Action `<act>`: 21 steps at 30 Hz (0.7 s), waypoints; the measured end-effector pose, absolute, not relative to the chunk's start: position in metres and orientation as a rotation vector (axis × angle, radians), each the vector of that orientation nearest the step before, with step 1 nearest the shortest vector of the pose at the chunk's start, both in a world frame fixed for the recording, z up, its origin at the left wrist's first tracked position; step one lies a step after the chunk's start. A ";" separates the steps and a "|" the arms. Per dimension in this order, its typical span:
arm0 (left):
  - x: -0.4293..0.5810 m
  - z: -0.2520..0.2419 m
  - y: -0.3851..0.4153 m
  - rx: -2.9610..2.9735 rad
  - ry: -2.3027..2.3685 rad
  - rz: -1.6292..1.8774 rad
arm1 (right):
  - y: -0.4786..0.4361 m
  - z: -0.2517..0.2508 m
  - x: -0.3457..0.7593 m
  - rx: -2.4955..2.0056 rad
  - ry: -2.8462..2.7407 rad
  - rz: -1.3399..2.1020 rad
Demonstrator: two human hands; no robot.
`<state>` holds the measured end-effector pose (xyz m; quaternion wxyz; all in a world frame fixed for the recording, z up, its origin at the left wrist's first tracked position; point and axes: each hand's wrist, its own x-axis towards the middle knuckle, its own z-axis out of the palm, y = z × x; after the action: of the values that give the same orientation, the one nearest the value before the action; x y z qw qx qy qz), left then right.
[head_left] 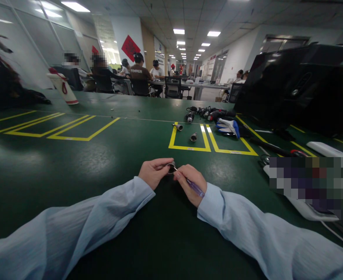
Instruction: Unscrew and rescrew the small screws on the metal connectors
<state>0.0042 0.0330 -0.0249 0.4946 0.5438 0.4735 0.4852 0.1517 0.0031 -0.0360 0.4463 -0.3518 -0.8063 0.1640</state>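
Observation:
My left hand is closed around a small hollow metal part, its round opening turned toward me. In my right hand is a screwdriver with a clear purple handle. The shaft points up and left, and its tip is at the part's opening; whether it touches the inside is too small to tell. Beyond my hands, two similar cone-shaped metal parts, one farther back and one nearer, lie in a yellow-taped box on the green table.
Behind the taped boxes is a heap of dark tools and cables, with a blue-and-white glove beside it. A big black case stands at right, near a white device with a blurred top. A paper cup is far left. People sit farther back.

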 end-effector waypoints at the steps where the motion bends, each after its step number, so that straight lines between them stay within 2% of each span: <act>1: 0.004 -0.025 0.033 1.332 1.149 1.175 | 0.003 -0.036 0.152 -0.863 -2.001 0.411; 21: 0.004 -0.028 0.034 1.431 1.156 1.173 | 0.002 -0.036 0.149 -0.868 -2.026 0.314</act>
<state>0.0041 0.0335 -0.0276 0.4618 0.5819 0.4699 0.4768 0.1494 0.0015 -0.0361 0.4418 -0.3499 -0.8163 0.1267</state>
